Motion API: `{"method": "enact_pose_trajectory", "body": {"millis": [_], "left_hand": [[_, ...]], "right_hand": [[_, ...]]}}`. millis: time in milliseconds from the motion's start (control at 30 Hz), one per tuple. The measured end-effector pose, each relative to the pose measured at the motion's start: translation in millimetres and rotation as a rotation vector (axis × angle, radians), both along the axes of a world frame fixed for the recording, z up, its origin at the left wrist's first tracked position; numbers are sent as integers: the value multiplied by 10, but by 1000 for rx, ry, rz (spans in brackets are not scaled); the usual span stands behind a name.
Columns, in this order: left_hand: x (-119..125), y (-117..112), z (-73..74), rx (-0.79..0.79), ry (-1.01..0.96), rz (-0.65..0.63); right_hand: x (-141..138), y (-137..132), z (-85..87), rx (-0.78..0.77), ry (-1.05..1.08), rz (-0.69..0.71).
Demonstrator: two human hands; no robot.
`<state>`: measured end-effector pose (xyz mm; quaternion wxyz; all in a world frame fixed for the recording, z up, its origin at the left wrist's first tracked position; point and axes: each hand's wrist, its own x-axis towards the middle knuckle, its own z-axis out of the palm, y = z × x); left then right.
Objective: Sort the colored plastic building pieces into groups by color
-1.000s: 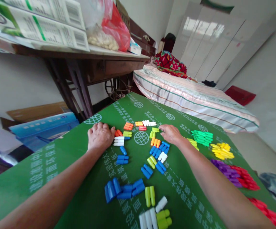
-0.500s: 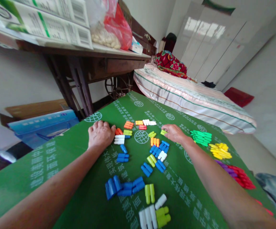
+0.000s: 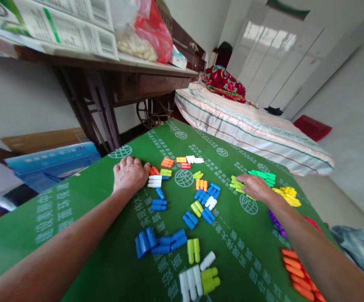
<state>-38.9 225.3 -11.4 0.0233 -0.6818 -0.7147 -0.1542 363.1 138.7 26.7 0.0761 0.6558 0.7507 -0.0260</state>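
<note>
My left hand (image 3: 130,174) lies palm down on the green board, fingers extended, holding nothing. Its thumb is beside red-orange plastic pegs (image 3: 154,170), close to white pegs (image 3: 154,181). My right hand (image 3: 253,186) is at a small group of lime-green pegs (image 3: 236,183), with the fingertips pinched on one at the group's right side; the fingers partly hide it. In the middle, short rows of blue pegs (image 3: 190,219), orange pegs (image 3: 201,184) and lime pegs (image 3: 197,175) form a broken outline. Nearer me are larger-looking blue pegs (image 3: 144,242) and white pegs (image 3: 190,283).
Piles of green pegs (image 3: 265,177), yellow pegs (image 3: 287,196), purple pegs (image 3: 276,222) and orange pegs (image 3: 298,274) line the right side, partly behind my forearm. A wooden table (image 3: 156,79) with boxes and bags stands at left. Beyond the board is a bed (image 3: 247,126).
My right hand has moved right, from beside the middle rows to the lime-green group. My left hand stays in place. The view has shifted slightly, and the orange pile at lower right shows more.
</note>
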Motion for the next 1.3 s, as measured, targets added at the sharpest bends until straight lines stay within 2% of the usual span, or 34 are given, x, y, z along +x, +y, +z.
{"method": "enact_pose_trajectory", "body": {"millis": [133,267,467,567,700,833,933,1000,1167,1300], "left_hand": [[-1,0,-5,4,-8,-1],[-1,1,-4,-2,-13,0],[-6,-2,-1,-13,5,7],[-5,-11,13,-20,12,5],[-7,-10,23,-16,8,-8],[-13,-2,28,-26,7,-1],[-20,2,23,-28,10,-4],[-24,6,14,-20,11,-4],[-19,16,-1,-11,3,2],[-12,13,4,-11,-4,2]], "right_hand": [[-37,0,15,37,-26,-32],[-285,63,32,79,1,-25],[-956,290,41,81,68,140],[-1202,443,38,51,76,249],[-1361,605,0,6,75,316],[-1419,649,-40,-22,61,304],[-1367,620,-16,-12,62,262],[-1237,597,36,-3,69,221],[-576,582,173,3,53,41],[-71,540,152,-29,44,-86]]}}
